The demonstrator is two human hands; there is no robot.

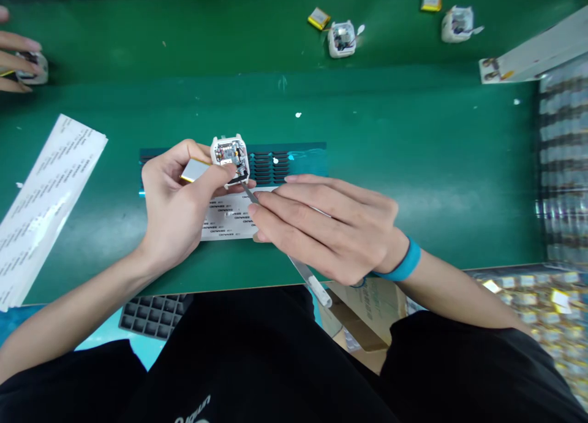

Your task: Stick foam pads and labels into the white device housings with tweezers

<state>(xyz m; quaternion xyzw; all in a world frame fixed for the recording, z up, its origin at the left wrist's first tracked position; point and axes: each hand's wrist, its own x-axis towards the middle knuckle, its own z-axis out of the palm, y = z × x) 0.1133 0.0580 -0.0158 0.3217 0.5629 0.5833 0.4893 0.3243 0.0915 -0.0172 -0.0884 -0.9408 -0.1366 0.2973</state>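
Note:
My left hand (177,205) grips an open white watch case (229,160) with its circuit board facing up. The thumb presses on the board's lower part. A small silver and yellow battery (195,169) lies between this thumb and the fingers, beside the case. My right hand (331,227) is closed around slim metal tweezers (310,280), whose tip touches or nearly touches the case's lower edge. Beneath the hands, a white printed sticker sheet (229,218) lies partly over a dark slotted strip (303,163). The right fingers hide part of the tweezers.
Two more watch cases (342,40) (458,25) with batteries (318,19) (430,3) lie at the back. Another person's hand (18,56) touches a case at far left. A long sticker sheet (50,196) lies left; trays of parts (528,300) stand right.

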